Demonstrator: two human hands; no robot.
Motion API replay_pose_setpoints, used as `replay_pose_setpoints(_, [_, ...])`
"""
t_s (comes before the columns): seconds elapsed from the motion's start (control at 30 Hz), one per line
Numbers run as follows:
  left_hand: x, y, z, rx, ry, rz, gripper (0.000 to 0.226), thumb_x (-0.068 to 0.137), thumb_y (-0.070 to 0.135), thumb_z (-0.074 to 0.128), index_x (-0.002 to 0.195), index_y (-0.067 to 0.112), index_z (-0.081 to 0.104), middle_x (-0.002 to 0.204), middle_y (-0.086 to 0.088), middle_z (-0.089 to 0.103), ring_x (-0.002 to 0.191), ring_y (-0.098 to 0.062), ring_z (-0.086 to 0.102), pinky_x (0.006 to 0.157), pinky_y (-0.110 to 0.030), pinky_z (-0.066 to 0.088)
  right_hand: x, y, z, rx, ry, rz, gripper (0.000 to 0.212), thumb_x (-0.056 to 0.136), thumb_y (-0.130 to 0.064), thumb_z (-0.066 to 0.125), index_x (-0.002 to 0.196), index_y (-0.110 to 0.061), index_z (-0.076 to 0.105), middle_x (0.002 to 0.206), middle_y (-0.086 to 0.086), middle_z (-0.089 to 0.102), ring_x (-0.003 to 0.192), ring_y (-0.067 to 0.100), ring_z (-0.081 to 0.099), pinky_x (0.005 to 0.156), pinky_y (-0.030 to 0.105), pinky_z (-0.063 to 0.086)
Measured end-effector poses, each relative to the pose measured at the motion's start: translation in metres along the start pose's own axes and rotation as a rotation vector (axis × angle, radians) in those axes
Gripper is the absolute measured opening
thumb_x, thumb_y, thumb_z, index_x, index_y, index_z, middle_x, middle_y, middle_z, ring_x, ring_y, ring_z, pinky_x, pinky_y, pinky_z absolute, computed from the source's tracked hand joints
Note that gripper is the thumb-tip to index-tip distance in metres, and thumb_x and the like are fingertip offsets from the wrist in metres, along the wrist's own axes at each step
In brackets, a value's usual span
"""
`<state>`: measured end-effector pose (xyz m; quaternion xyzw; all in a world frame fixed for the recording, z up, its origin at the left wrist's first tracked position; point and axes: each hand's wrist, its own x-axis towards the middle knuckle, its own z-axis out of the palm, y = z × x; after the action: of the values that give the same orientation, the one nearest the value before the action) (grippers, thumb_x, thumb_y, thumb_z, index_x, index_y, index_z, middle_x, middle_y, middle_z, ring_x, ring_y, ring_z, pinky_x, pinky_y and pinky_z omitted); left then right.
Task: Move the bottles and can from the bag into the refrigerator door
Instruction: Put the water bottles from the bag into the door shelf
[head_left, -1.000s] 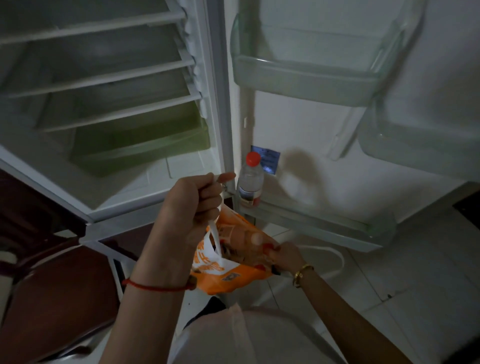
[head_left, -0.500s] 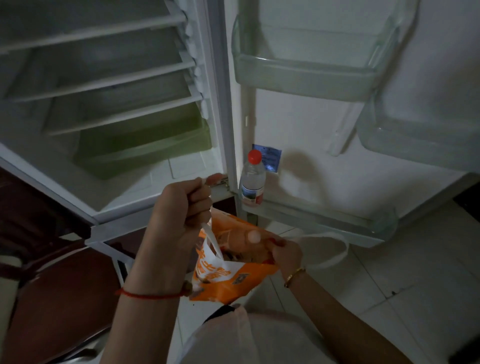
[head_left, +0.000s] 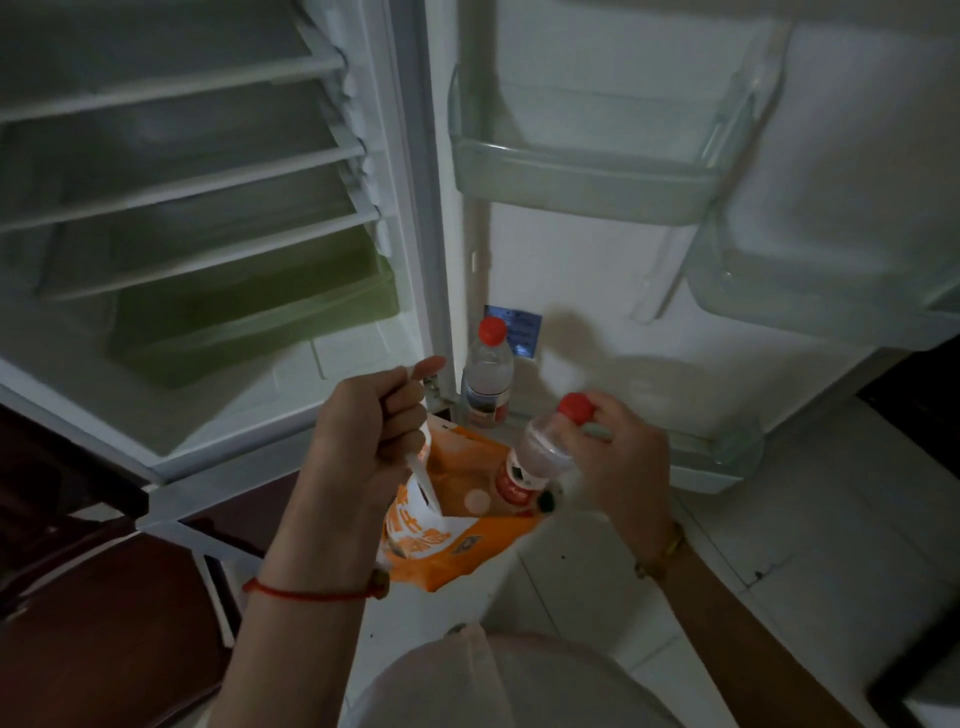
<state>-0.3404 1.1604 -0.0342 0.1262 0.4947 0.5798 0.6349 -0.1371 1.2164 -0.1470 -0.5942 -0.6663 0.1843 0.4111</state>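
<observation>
An orange and white bag (head_left: 457, 540) hangs in front of me, below the open refrigerator. My left hand (head_left: 363, 441) is shut on the bag's white handle. My right hand (head_left: 618, 457) grips a clear bottle with a red cap (head_left: 540, 457) by its neck, tilted, its lower end still at the bag's mouth. A pale round top (head_left: 477, 501) of something shows inside the bag. Another red-capped water bottle (head_left: 487, 374) stands upright at the left end of the lowest door shelf (head_left: 717, 457).
The refrigerator door stands open with two clear upper door bins (head_left: 582, 176) (head_left: 810, 291). The main compartment on the left has white shelves (head_left: 197, 182) and a green drawer (head_left: 249, 322). A dark wooden cabinet (head_left: 104, 623) is at lower left. White floor tiles (head_left: 810, 545) lie to the right.
My right hand has come up out of the bag holding a red-capped bottle. My left hand still holds the bag's handle in about the same place.
</observation>
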Motion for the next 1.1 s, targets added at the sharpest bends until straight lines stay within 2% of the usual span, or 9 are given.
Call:
replay_pose_setpoints(0.1, [0.005,-0.002,0.001,0.023,0.007,0.002,0.031,0.099,0.008,0.028,0.093,0.005,0.058,0.043,0.01,0.029,0.031,-0.001,0.022,0.033,-0.013,0.015,0.013,-0.015,-0.028,-0.033,0.114,-0.105,0.018,0.079,-0.028,0.076,0.094,-0.018,0.072,0.073,-0.001,0.073,0.064,0.015,0.066,0.061,0.025,0.051])
replay_pose_setpoints(0.23, [0.006,-0.002,0.0,0.044,0.011,-0.009,0.032,0.1,0.007,0.026,0.086,0.007,0.056,0.04,0.01,0.029,0.029,-0.001,0.022,0.031,-0.013,0.014,0.025,-0.029,-0.049,0.068,0.188,-0.126,0.022,0.08,-0.028,0.075,0.097,-0.014,0.072,0.075,-0.01,0.067,0.072,0.0,0.063,0.066,0.001,0.043])
replay_pose_setpoints(0.33, [0.007,-0.001,-0.005,0.066,0.025,-0.017,0.032,0.1,0.009,0.027,0.08,0.008,0.053,0.038,0.01,0.029,0.028,-0.001,0.022,0.028,-0.012,0.017,0.04,-0.031,-0.046,0.115,0.18,-0.164,0.025,0.084,-0.028,0.072,0.105,-0.014,0.068,0.087,-0.002,0.073,0.079,0.012,0.071,0.075,0.024,0.058])
replay_pose_setpoints(0.4, [0.007,0.0,-0.009,0.083,0.041,0.004,0.024,0.1,0.01,0.028,0.088,0.007,0.049,0.038,0.01,0.029,0.028,-0.001,0.022,0.028,-0.012,0.017,0.05,-0.025,-0.035,0.089,0.16,-0.163,0.027,0.086,-0.03,0.07,0.107,-0.014,0.067,0.091,0.003,0.074,0.082,0.019,0.071,0.075,0.039,0.06])
replay_pose_setpoints(0.47, [0.006,0.001,-0.011,0.108,0.044,0.026,0.021,0.099,0.01,0.029,0.101,0.006,0.05,0.039,0.01,0.029,0.028,-0.001,0.022,0.028,-0.013,0.017,0.061,-0.015,-0.022,0.028,0.121,-0.161,0.026,0.087,-0.031,0.068,0.107,-0.015,0.065,0.09,0.005,0.073,0.08,0.022,0.071,0.072,0.044,0.059])
replay_pose_setpoints(0.67, [0.003,0.002,-0.013,0.169,0.063,0.044,0.026,0.098,0.008,0.029,0.1,0.003,0.054,0.041,0.01,0.025,0.028,0.0,0.018,0.028,-0.013,0.014,0.08,0.012,0.019,-0.118,-0.058,-0.101,0.026,0.088,-0.033,0.066,0.108,-0.017,0.062,0.09,0.003,0.072,0.079,0.024,0.068,0.067,0.026,0.045])
replay_pose_setpoints(0.73, [0.002,0.001,-0.016,0.18,0.062,0.038,0.022,0.098,0.009,0.028,0.104,0.006,0.049,0.041,0.01,0.025,0.028,0.0,0.018,0.028,-0.013,0.015,0.08,0.014,0.029,-0.133,-0.094,-0.109,0.027,0.088,-0.034,0.065,0.109,-0.016,0.061,0.092,0.003,0.072,0.079,0.023,0.068,0.066,0.025,0.043])
replay_pose_setpoints(0.83, [0.002,0.0,-0.017,0.17,0.058,0.018,0.029,0.099,0.009,0.029,0.099,-0.002,0.056,0.043,0.009,0.025,0.029,0.0,0.019,0.029,-0.013,0.013,0.08,0.013,0.038,-0.167,-0.111,-0.124,0.028,0.089,-0.034,0.064,0.111,-0.017,0.062,0.092,0.003,0.072,0.08,0.023,0.067,0.066,0.024,0.04])
replay_pose_setpoints(1.1, [0.002,-0.001,-0.008,0.163,0.007,-0.02,0.034,0.099,0.01,0.029,0.096,0.002,0.061,0.044,0.009,0.025,0.031,0.0,0.018,0.033,-0.015,0.011,0.085,0.011,0.041,-0.223,-0.139,-0.156,0.033,0.089,-0.039,0.063,0.114,-0.017,0.06,0.099,0.004,0.072,0.088,0.024,0.067,0.07,0.024,0.04])
